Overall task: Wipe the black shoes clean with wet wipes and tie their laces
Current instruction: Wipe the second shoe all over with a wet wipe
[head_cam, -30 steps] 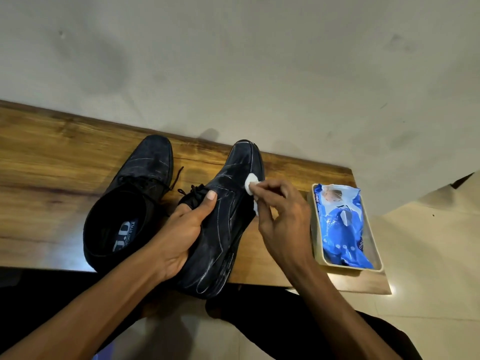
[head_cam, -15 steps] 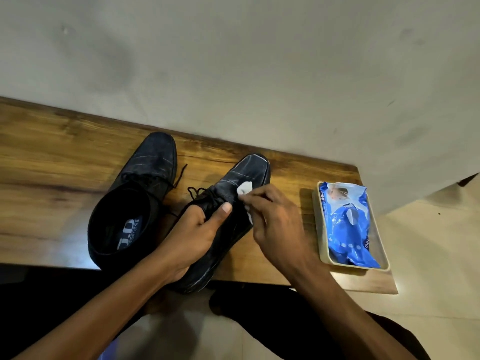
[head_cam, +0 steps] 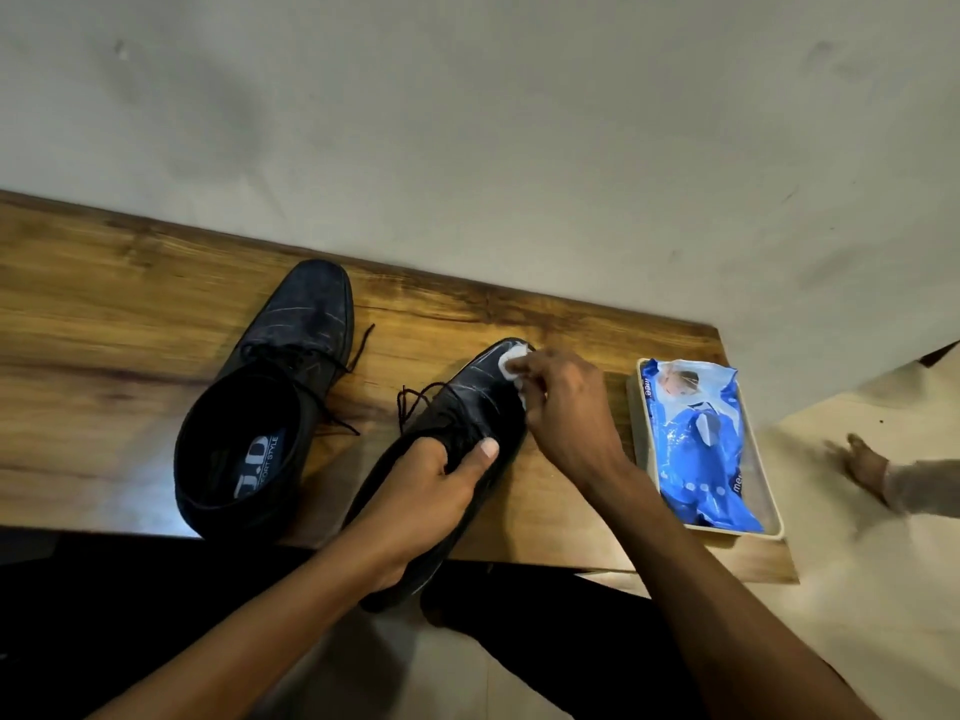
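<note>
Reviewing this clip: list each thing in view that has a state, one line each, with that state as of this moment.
held shoe: gripped at the opening, laces untied, streaked
other shoe: standing on the table, laces untied, streaked
wet wipe: bunched, pressed on the held shoe's toe
wipes pack: lying in a tray
left hand: grips the held shoe
right hand: pinches the wet wipe

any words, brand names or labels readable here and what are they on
"J.D" and "SPORT STYLE": white print on the insole of the left shoe standing on the table.
"mee": white letters on the far edge of the blue wipes pack in the tray; the word is cut off.
"me": at the pack's near right edge, also partial.
Other print on the pack is too small to read.
</note>
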Demonstrator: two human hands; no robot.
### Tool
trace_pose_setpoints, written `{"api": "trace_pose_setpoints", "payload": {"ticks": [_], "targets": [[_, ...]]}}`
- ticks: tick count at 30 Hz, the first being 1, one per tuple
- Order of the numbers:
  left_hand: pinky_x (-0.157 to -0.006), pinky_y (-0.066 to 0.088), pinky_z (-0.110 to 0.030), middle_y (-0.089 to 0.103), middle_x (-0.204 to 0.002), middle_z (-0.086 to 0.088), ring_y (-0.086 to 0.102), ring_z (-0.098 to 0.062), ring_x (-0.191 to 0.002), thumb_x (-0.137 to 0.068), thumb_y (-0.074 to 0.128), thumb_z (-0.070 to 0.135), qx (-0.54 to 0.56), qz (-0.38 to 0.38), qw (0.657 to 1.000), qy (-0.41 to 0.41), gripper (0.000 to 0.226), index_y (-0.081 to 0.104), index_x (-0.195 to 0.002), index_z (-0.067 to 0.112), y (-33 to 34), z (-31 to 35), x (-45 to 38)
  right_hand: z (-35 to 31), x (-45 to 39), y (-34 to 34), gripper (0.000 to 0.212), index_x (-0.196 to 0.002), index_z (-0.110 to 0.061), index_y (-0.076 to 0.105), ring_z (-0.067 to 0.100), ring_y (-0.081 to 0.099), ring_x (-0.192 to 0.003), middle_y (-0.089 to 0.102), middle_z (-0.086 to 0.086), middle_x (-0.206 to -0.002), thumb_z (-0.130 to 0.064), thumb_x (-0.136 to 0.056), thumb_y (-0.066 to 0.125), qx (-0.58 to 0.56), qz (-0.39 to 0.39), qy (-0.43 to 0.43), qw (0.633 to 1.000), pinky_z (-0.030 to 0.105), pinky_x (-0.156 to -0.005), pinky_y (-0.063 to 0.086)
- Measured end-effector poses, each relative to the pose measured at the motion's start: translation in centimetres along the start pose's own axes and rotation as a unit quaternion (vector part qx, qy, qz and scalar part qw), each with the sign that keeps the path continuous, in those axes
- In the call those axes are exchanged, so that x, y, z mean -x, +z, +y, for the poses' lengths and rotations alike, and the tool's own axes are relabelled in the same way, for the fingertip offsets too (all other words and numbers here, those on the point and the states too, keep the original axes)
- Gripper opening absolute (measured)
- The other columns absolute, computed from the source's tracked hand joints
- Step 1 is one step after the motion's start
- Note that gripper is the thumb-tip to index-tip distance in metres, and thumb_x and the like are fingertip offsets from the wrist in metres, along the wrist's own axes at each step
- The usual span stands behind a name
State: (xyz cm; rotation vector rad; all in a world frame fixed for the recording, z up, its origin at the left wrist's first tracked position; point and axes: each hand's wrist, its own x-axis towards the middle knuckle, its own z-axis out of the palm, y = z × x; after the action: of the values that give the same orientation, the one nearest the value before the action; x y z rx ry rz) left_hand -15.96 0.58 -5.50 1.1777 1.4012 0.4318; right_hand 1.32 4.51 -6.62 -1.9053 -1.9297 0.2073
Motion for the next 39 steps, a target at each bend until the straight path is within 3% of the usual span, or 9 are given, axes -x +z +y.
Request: {"api": "trace_pose_setpoints", "payload": {"ticks": [3, 6, 13, 16, 20, 24, 28, 32, 39], "targets": [[-0.085, 0.051, -0.027, 0.072, -0.081, 0.007, 0.067, -0.005, -0.082, -0.094, 0.066, 0.04, 0.153, -0.059, 0.986, -0.025, 0.028, 0.065, -0.102, 0.013, 0.5, 0.5, -0.2, -1.1, 1.6, -0.6, 0.026, -0.11, -0.013, 0.077, 0.009, 0.068, -0.093, 0.073, 0.001, -0.106, 0.001, -0.091, 0.066, -0.082, -0.049, -0.021, 0.995, 0.001, -0.077, 0.043], [-0.108, 0.047, -0.042, 0.078, -0.106, -0.005, 0.071, -0.019, -0.108, -0.092, 0.068, 0.021, 0.355, -0.107, 0.926, -0.075, 0.024, 0.072, -0.114, 0.01, 0.5, 1.0, -0.7, -1.0, 1.8, -1.0, 0.028, -0.11, -0.017, 0.077, 0.002, 0.066, -0.094, 0.072, -0.005, -0.106, 0.0, -0.091, 0.065, -0.134, -0.092, -0.022, 0.986, 0.004, -0.077, 0.046], [-0.103, 0.05, -0.047, 0.076, -0.109, -0.013, 0.069, -0.032, -0.109, -0.093, 0.066, 0.017, 0.378, -0.1, 0.913, -0.114, 0.023, 0.071, -0.114, 0.01, 0.7, 0.9, -1.3, 1.6, -2.1, -0.2, 0.024, -0.114, -0.006, 0.075, 0.023, 0.065, -0.091, 0.066, 0.009, -0.108, -0.003, -0.092, 0.064, 0.016, 0.018, -0.009, 1.0, 0.02, -0.08, 0.043], [-0.105, 0.049, -0.044, 0.075, -0.115, -0.011, 0.068, -0.029, -0.112, -0.096, 0.059, 0.038, 0.412, -0.116, 0.899, -0.096, 0.035, 0.07, -0.12, 0.015, 0.3, 1.3, -0.9, 0.5, -1.7, -0.1, 0.026, -0.111, -0.006, 0.076, 0.024, 0.065, -0.095, 0.068, 0.01, -0.107, 0.002, -0.089, 0.065, 0.038, 0.004, -0.025, 0.999, 0.016, -0.082, 0.038], [-0.106, 0.047, -0.044, 0.07, -0.123, -0.021, 0.066, -0.032, -0.118, -0.092, 0.035, 0.075, 0.535, -0.104, 0.83, -0.118, 0.082, 0.068, -0.125, 0.008, -0.1, 1.4, -1.1, -2.9, 1.0, -0.3, 0.026, -0.11, -0.013, 0.077, 0.011, 0.066, -0.097, 0.072, 0.001, -0.106, 0.001, -0.091, 0.064, -0.062, -0.055, -0.053, 0.995, 0.012, -0.084, 0.046], [-0.103, 0.049, -0.043, 0.071, -0.119, -0.022, 0.067, -0.032, -0.116, -0.088, 0.026, 0.082, 0.527, -0.08, 0.839, -0.11, 0.094, 0.069, -0.122, 0.006, 0.0, 0.9, -1.4, -3.8, 2.1, -1.9, 0.024, -0.11, -0.018, 0.077, -0.005, 0.064, -0.096, 0.072, -0.009, -0.107, -0.003, -0.093, 0.067, -0.2, -0.115, -0.004, 0.973, 0.006, -0.076, 0.048], [-0.1, 0.05, -0.042, 0.07, -0.121, -0.021, 0.066, -0.032, -0.117, -0.09, 0.023, 0.08, 0.51, -0.076, 0.849, -0.118, 0.091, 0.064, -0.13, 0.009, 0.3, 0.9, -1.4, -1.8, 0.5, -1.3, 0.028, -0.114, -0.014, 0.075, 0.003, 0.059, -0.095, 0.069, -0.002, -0.111, 0.0, -0.092, 0.065, -0.061, -0.106, -0.073, 0.99, 0.007, -0.085, 0.046], [-0.089, 0.052, -0.037, 0.073, -0.119, -0.014, 0.068, -0.026, -0.112, -0.093, 0.02, 0.076, 0.478, -0.065, 0.867, -0.126, 0.079, 0.066, -0.12, 0.018, 0.7, 0.9, -1.6, 0.3, -1.7, -0.6, 0.025, -0.112, -0.01, 0.076, 0.017, 0.064, -0.094, 0.067, 0.005, -0.108, -0.002, -0.091, 0.066, 0.007, -0.008, -0.031, 0.999, 0.025, -0.086, 0.05], [-0.103, 0.05, -0.044, 0.072, -0.119, -0.019, 0.069, -0.03, -0.113, -0.098, 0.027, 0.069, 0.508, -0.052, 0.852, -0.118, 0.075, 0.063, -0.13, 0.011, 0.9, 1.2, -1.8, -4.4, -1.3, -0.6, 0.034, -0.109, -0.015, 0.077, 0.007, 0.064, -0.107, 0.073, -0.002, -0.114, 0.006, -0.089, 0.06, -0.083, -0.139, -0.093, 0.983, 0.001, -0.091, 0.04]]}}
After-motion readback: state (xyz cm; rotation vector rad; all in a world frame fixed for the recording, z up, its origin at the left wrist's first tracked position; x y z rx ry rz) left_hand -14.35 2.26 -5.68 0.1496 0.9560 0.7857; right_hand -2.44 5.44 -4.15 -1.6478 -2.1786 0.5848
